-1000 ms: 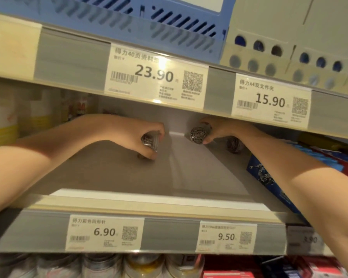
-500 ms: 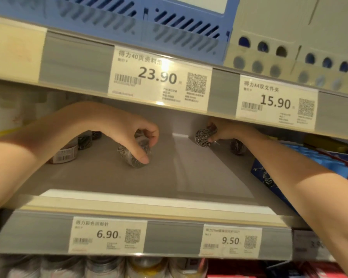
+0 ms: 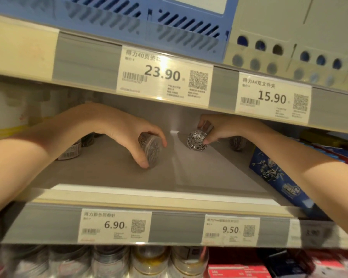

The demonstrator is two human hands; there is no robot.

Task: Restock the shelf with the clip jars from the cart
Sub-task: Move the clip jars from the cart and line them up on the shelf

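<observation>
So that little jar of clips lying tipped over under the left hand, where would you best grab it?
Around its round side wall, coming from above. The jar lies tilted with its flat end facing the shelf front, so the curved wall is what offers two opposite faces. The left hand already grips it that way, thumb on the near side and fingers over the top.

Grey shop shelving point(image 3: 112, 173), price-tag rails point(image 3: 177, 227), blue crate point(image 3: 169, 23)
</observation>
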